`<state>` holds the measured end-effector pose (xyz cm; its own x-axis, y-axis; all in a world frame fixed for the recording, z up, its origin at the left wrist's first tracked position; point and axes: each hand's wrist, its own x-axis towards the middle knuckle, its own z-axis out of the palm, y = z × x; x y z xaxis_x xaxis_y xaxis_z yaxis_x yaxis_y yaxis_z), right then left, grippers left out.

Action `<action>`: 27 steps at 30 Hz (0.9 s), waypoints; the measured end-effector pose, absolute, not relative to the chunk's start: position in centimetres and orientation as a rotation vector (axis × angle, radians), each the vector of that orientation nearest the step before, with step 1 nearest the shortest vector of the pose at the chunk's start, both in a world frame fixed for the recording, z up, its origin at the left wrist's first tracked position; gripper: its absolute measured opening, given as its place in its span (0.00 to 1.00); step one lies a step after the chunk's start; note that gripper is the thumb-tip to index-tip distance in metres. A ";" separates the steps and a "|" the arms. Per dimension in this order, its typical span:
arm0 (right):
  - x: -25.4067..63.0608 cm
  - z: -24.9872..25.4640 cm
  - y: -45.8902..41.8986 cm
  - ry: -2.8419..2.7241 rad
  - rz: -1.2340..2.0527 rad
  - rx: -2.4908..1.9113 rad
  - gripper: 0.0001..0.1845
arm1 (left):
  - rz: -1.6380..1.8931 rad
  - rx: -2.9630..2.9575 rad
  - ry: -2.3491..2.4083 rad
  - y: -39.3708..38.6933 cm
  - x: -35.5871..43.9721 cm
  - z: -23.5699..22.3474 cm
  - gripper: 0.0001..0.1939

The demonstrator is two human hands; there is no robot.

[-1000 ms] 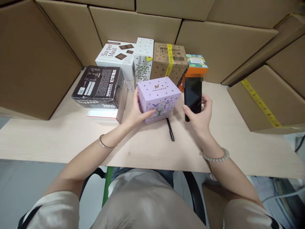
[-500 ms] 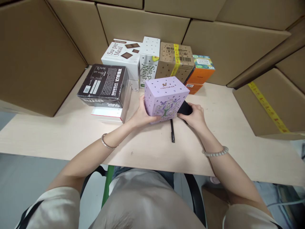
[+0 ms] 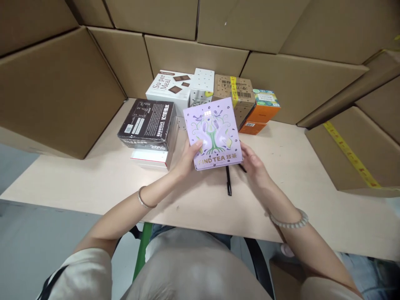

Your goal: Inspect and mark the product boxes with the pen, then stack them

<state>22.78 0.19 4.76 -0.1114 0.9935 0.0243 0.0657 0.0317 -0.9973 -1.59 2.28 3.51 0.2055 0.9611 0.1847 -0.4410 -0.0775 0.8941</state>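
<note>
Purple box (image 3: 215,129): tilted between both hands, printed face toward the wearer.
Left hand (image 3: 188,157): clasping its left edge, thumb across the front.
Right hand (image 3: 254,163): at its right edge; cannot tell whether it grips.
Good handling: support both lower corners evenly.
Contents: hidden; dark box (image 3: 148,121), left of the grip, looks closed.

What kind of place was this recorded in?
Probably a packing or storage workspace: large cardboard cartons wall in a pale desk, smaller product boxes such as the black box stand on it, and yellow printed tape runs along one carton.
</note>
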 end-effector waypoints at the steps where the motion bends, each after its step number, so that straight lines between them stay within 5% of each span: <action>1: 22.0 5.4 -0.3 -1.313 1.376 -1.147 0.47 | 1.278 1.025 0.655 1.9 -1.5 4.5 0.40; 9: 17.4 11.8 -0.9 -0.938 1.560 -1.011 0.24 | 1.146 0.896 0.713 -1.4 -3.0 7.2 0.54; 17: 10.3 15.6 4.9 -0.850 1.681 -0.868 0.23 | 1.095 0.708 0.711 -2.5 -2.5 2.6 0.41; 27: 5.8 17.5 7.9 -1.126 1.558 -0.827 0.28 | 0.994 0.770 0.658 -2.6 -2.3 2.5 0.41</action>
